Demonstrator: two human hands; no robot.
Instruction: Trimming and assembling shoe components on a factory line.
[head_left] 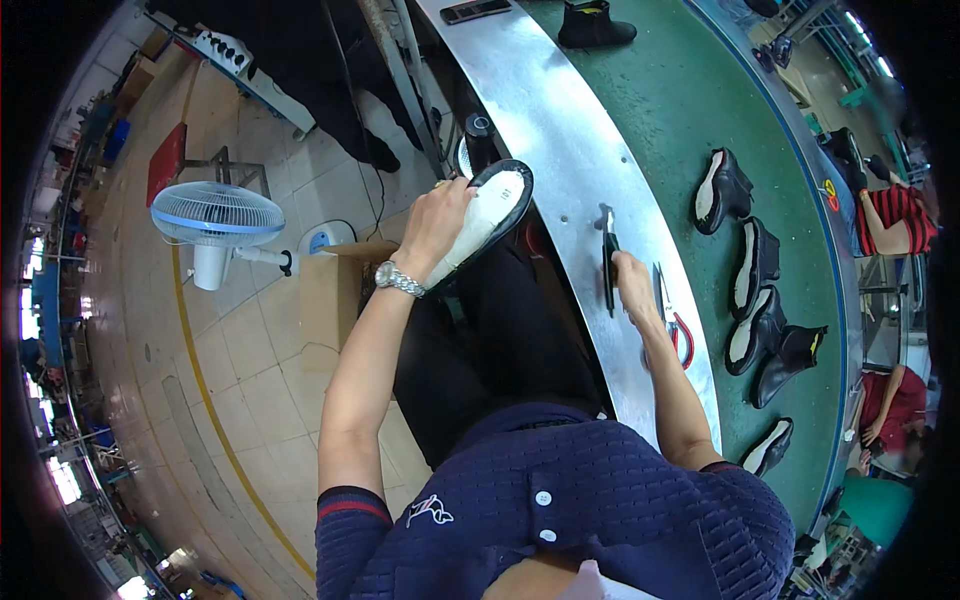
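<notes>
Tiled floor (250, 390): pale, crossed by a curving yellow line
Stool (168, 165): red-topped, beyond the fan
Electric fan (218, 212): white, blue-rimmed, standing left of the box
Cardboard box (325, 310): brown, beside the left forearm
Left hand (437, 225): closed over one edge of the black shoe, fingers bent across the pale underside; silver wristwatch (403, 280) at the wrist
Black shoe (503, 195): bottom up, above the lap, just left of the bench
Long axis: slanting from lower left to upper right
Toe: broad and rounded, pointing up and right, away from the body; narrower end near the wristwatch
Metal bench (560, 110): long, shiny, curved by the lens, with a phone (475, 10) at the far end
Hand tool (609, 265): black-handled, metal head pointing away from the body
Right hand (632, 283): nearly closed, fingertips holding the handle
Scissors (685, 342): red-handled, just right of that hand
Green belt (650, 180): strewn with black boots (755, 265), some with pale undersides
Co-worker (905, 220): red-and-black striped top, beyond the belt
</notes>
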